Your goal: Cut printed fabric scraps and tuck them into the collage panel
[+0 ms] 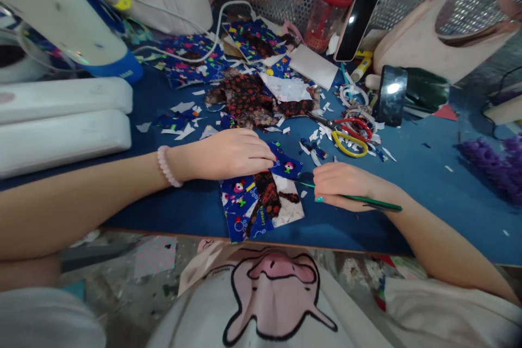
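Note:
My left hand (240, 155), a pink bead bracelet at its wrist, lies over the upper part of a blue patterned patchwork piece (240, 223). Its fingers are closed together at the piece's folded-looking upper flap (287, 163); the fingertips are partly hidden. Dark red-and-black and white patches show on the piece near the table's front edge. To the right, my right hand (338, 185) is closed around slim green tweezers (383, 205). Their thin tip points left toward the piece, close to the flap; whether it touches cannot be made out.
Scissors (350, 144) with red and yellow handles lie among scraps beyond my hands. Dark patterned scraps (248, 95) are heaped behind. A phone (359, 22) leans by a cup (324, 11). White long cases (65, 136) stand left, a tape roll (391, 95) right, bags at the back.

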Demonstrator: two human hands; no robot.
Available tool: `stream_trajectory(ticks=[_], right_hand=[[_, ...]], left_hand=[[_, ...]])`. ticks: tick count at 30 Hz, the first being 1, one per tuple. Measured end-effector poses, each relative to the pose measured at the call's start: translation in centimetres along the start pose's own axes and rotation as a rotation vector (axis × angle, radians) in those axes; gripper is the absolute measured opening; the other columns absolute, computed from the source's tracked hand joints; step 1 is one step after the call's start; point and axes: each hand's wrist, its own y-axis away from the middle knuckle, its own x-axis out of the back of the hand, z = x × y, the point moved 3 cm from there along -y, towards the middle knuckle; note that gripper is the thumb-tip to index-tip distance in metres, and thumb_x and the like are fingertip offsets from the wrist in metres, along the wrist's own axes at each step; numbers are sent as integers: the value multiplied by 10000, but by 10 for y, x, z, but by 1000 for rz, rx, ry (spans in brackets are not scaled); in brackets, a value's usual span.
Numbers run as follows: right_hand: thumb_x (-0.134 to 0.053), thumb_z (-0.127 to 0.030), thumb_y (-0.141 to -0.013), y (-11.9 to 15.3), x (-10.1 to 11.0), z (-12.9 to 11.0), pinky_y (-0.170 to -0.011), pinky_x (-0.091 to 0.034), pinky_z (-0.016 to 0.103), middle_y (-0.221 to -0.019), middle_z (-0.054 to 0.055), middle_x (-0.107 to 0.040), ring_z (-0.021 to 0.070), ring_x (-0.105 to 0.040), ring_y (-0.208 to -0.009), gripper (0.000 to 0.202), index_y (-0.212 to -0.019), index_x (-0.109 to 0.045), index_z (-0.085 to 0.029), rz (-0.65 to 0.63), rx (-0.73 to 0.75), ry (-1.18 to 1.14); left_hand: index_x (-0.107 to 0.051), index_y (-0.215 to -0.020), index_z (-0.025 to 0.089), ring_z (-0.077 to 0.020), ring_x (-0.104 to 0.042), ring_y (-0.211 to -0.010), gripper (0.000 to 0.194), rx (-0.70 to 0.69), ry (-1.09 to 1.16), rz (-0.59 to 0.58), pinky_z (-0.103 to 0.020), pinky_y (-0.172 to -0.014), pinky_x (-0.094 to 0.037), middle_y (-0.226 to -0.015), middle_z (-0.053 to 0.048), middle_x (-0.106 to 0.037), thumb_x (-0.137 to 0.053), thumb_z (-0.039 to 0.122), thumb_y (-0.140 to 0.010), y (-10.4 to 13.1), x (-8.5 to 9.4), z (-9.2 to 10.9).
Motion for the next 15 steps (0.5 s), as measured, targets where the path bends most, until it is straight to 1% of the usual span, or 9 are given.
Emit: stream_trajectory(ticks=[3,5,7,10,13,15], right_hand=[[-326,-247,-1080,0,4,2,-682,-374,277,-674,7,-474,149,-394,-678,355,-748,-449,-214,-27,-34,-52],[-331,-267,-1082,1,6,2,-669,-373,273,-667,2,-465,146,-393,-672,366,-740,-451,-212,-30,-49,-79],[-346,-261,-1079,1,6,2,-667,-377,270,-663,0,-469,144,-398,-668,362,-741,-466,-208,-8,-49,-89],[-370,-238,-1073,2,6,2,-687,-392,270,-668,8,-495,142,-411,-674,339,-762,-498,-201,31,-38,-87],[-358,-262,-1081,3,7,1,-702,-406,275,-678,19,-522,143,-437,-680,338,-795,-524,-195,74,-10,-101],[-357,-273,-1083,3,8,1,-713,-416,276,-694,27,-549,142,-458,-689,330,-824,-545,-191,122,6,-114]], left_hand=[[-750,-1075,185,-163,-710,-1062,411,14,29,-11,-284,-956,-494,-1125,-94,-778,-343,244,-1088,-1,1,1],[-752,-1082,183,-166,-709,-1065,426,12,11,-28,-293,-960,-501,-1130,-97,-777,-329,237,-1088,-1,2,2],[-750,-1090,185,-164,-707,-1072,457,12,-13,-49,-296,-969,-503,-1136,-91,-777,-297,245,-1094,-1,1,2],[-749,-1088,175,-166,-708,-1069,479,-5,-31,-39,-298,-971,-502,-1131,-94,-778,-275,240,-1097,-1,0,2],[-752,-1080,158,-178,-707,-1064,480,-20,-35,-20,-307,-964,-504,-1126,-107,-777,-277,221,-1094,0,0,2],[-751,-1100,172,-176,-701,-1082,462,-6,-15,-38,-309,-976,-501,-1143,-107,-773,-292,219,-1091,0,0,2]])
